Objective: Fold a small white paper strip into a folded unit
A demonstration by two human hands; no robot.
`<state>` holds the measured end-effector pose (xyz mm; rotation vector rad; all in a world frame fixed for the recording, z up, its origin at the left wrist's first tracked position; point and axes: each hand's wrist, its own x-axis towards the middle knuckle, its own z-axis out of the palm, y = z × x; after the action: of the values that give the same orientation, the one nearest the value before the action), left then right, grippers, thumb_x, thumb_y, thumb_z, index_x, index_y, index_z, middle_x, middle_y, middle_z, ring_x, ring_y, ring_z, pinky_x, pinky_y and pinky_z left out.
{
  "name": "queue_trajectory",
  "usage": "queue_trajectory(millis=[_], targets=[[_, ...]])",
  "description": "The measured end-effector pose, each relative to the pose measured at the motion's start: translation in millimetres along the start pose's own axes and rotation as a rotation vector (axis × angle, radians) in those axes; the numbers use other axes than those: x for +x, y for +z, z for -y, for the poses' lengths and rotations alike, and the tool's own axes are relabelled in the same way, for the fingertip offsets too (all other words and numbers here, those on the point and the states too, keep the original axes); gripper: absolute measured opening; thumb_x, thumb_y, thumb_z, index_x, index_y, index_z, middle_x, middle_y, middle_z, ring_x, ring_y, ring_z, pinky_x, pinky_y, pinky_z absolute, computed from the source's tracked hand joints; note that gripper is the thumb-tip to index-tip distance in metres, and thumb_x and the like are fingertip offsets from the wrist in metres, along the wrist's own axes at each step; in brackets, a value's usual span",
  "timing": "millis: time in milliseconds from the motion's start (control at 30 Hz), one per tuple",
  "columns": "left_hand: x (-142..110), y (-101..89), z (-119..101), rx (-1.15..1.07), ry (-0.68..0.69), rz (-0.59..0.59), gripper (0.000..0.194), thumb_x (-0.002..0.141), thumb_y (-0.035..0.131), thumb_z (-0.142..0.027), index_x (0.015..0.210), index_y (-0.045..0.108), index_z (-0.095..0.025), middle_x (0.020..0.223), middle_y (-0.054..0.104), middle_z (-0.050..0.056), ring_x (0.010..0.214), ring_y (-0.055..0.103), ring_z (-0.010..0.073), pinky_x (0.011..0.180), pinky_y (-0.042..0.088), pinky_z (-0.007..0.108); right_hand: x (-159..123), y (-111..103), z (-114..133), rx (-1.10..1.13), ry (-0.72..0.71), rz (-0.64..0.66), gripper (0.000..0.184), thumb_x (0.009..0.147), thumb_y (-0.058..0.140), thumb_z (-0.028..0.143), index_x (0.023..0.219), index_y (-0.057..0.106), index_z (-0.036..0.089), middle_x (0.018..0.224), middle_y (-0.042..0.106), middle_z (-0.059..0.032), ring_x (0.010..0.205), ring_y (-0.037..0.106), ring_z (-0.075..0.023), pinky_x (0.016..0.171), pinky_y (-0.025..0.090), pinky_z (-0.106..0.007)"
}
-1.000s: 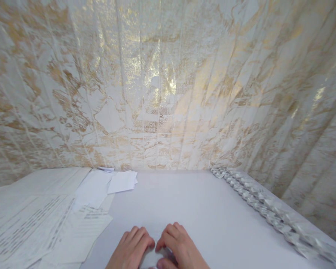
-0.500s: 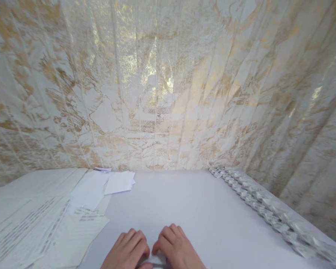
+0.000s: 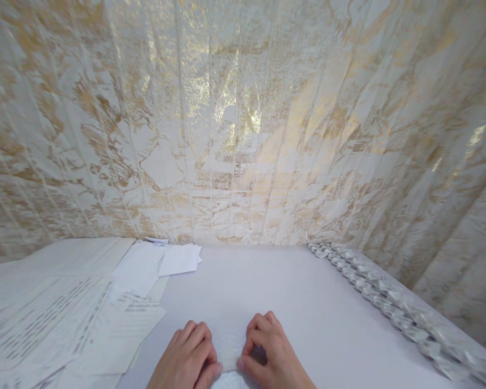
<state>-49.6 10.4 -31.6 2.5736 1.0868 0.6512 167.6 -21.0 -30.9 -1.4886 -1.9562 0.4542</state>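
Observation:
My left hand point(image 3: 190, 356) and my right hand point(image 3: 273, 354) rest side by side at the near edge of a white table point(image 3: 275, 286). Between their fingertips lies a small folded white paper point(image 3: 230, 346), pinched and pressed down by both hands. My right thumb and forefinger curl onto its right edge. My left fingers lie flat on its left edge. The lower part of the paper runs out of view at the bottom.
Printed paper sheets point(image 3: 56, 319) overlap on the left of the table, with smaller blank folded sheets point(image 3: 178, 259) behind them. A long row of silvery blister packs point(image 3: 392, 308) runs along the right edge. A white and gold curtain point(image 3: 243, 119) hangs behind.
My hands have moved slightly apart and the folded paper now shows between them. The view has shifted a little upward and to the left.

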Motion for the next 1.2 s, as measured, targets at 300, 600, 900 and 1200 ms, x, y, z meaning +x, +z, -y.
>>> queue_trajectory(millis=[300,600,900,1200], targets=[[0,9.1,-7,0.002,-0.012,-0.099,0.013,0.089,0.065,-0.021,0.077,0.058,-0.021,0.089,0.058,0.0,0.088,0.051,0.0229,0.076,0.036,0.035,0,1,0,-0.038,-0.022,0.035,0.018,0.074,0.072,0.003,0.075,0.066,0.02,0.089,0.062,-0.0013,0.09,0.055,-0.0216,0.084,0.041,-0.037],[4,3.9,-13,0.01,-0.094,0.008,0.009,0.09,0.057,-0.021,0.081,0.058,-0.02,0.092,0.058,0.004,0.089,0.051,0.0257,0.078,0.035,0.038,3,-2,6,-0.109,-0.021,0.1,0.019,0.074,0.073,0.004,0.083,0.063,0.018,0.092,0.062,-0.0039,0.093,0.054,-0.0238,0.084,0.04,-0.037],[3,4.5,-15,-0.032,-0.104,-0.044,0.012,0.087,0.05,-0.01,0.083,0.056,-0.02,0.092,0.058,0.003,0.089,0.052,0.0249,0.078,0.035,0.037,1,10,-10,-0.342,-0.64,-0.08,0.002,0.097,0.066,0.027,0.097,0.065,0.028,0.089,0.064,0.002,0.081,0.053,-0.0177,0.074,0.034,-0.031],[2,4.4,-13,-0.064,-0.124,-0.036,0.01,0.089,0.053,-0.015,0.09,0.057,-0.024,0.099,0.06,0.002,0.094,0.053,0.0247,0.081,0.037,0.039,-10,-13,-17,-0.452,-0.683,-0.191,0.006,0.097,0.066,0.03,0.103,0.066,0.029,0.108,0.067,-0.0021,0.096,0.053,-0.0236,0.081,0.037,-0.034]])
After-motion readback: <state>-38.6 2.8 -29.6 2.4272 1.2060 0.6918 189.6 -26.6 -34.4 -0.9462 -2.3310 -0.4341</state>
